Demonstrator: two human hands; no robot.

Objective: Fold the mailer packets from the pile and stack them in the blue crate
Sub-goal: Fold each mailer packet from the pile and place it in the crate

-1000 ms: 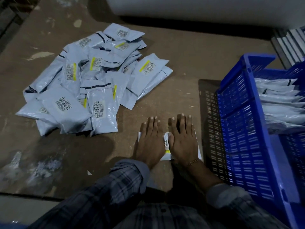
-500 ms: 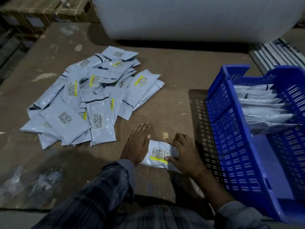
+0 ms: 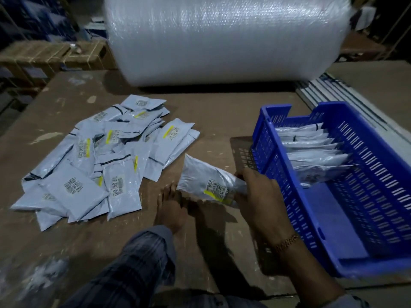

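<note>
Right hand [image 3: 255,194] has its fingers curled round one end of a folded packet [image 3: 206,181], carrying it clear of the table [image 3: 211,112], free end tilted up and away to the left. Held by the end nearest the crate [image 3: 289,221], so I'd guess it can go in edge-first next to the ones already there.

Left hand [image 3: 170,207] lies low over the table just below the packet's free end, fingers roughly straight, gripping nothing (blurred, so can't tell if it touches the surface or the packet).

Packet: pale grey plastic, soft and a bit puffy, printed label with codes and a yellow strip facing up near the grip. Looks folded to about half length.

Crate sits right, close by the hand. Its far half holds a row of packets [image 3: 311,150] standing on edge, leaning; near half shows bare floor, so there's room.

Pile [image 3: 100,161] of unfolded ones lies left on the table, loosely overlapped, labels mostly up, within left-hand reach. Plenty left, so the job is far from done.

Big bubble wrap roll [image 3: 222,38] behind.
</note>
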